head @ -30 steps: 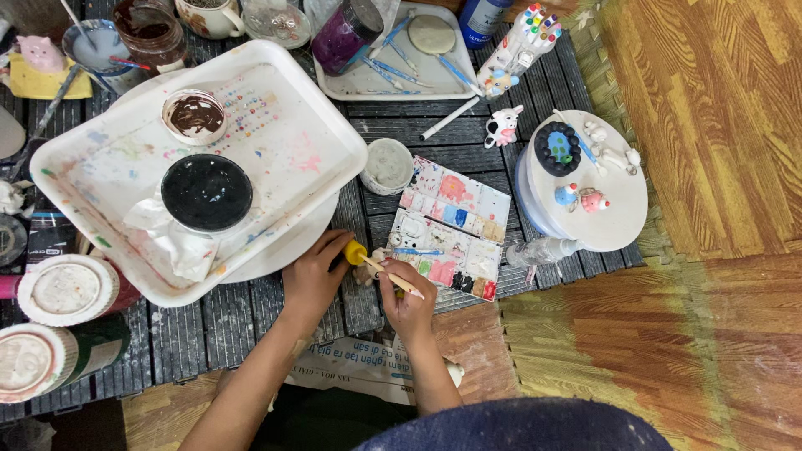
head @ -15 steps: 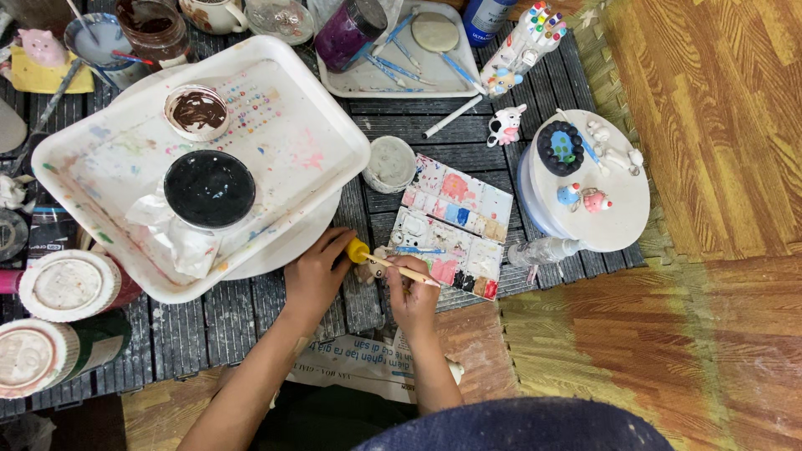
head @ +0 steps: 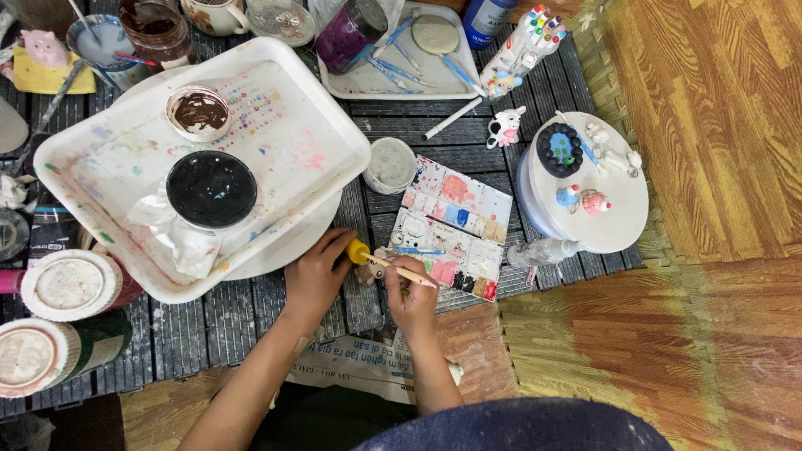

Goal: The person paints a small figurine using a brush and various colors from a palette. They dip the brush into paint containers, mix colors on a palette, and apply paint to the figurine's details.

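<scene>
Lower centre of frame: left hand (head: 316, 276) pinching a small yellow-topped figure (head: 361, 253), right hand (head: 412, 296) closed round a thin wooden brush (head: 401, 271) touching it, watercolour palette (head: 451, 225) just right, white tray (head: 200, 159) upper left.
</scene>
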